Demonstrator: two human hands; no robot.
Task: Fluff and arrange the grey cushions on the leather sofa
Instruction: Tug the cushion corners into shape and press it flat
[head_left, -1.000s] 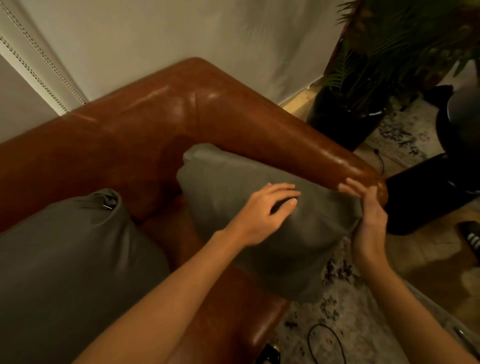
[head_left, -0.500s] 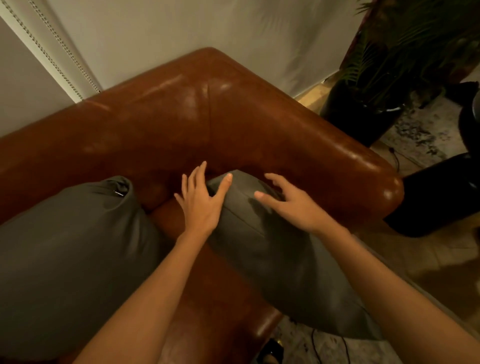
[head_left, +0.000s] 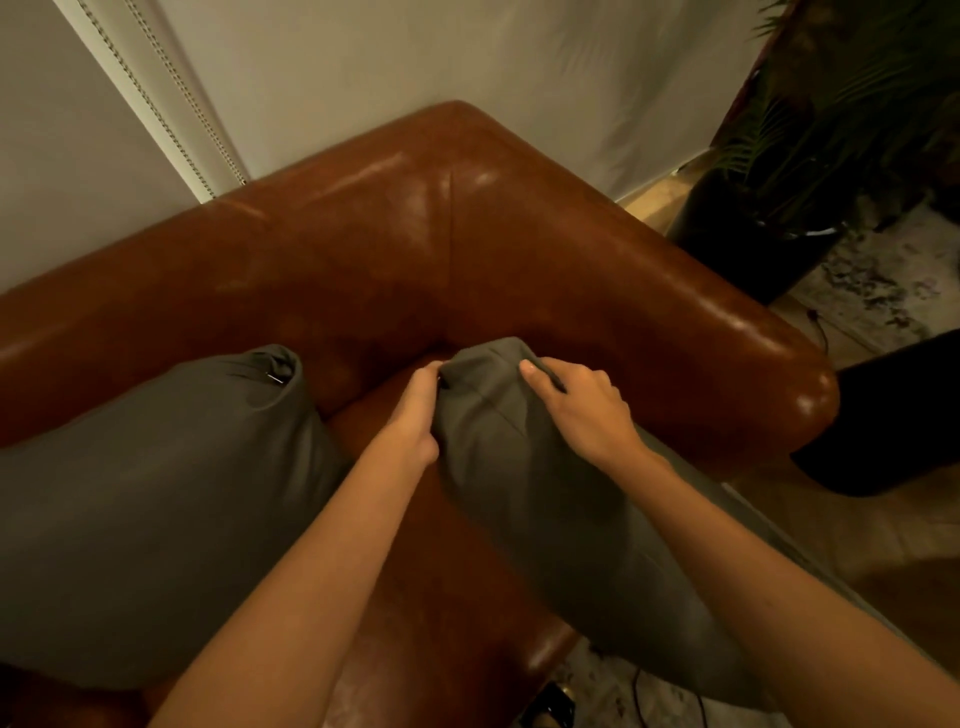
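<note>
Cushion (head_left: 545, 509): both hands grasp its top corner, left hand (head_left: 415, 415) fingers curled beneath, right hand (head_left: 576, 405) fingers clamped over, likely seating it into the sofa (head_left: 441, 249) corner just beyond the fingertips.

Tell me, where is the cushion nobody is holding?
In the head view, the loose cushion lies on the left of the sofa, leaning on its backrest, left of the left hand.

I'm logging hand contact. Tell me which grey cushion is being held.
The right-hand cushion, by the sofa's arm: both hands, left and right, grip its top corner. The left cushion lies untouched.
</note>
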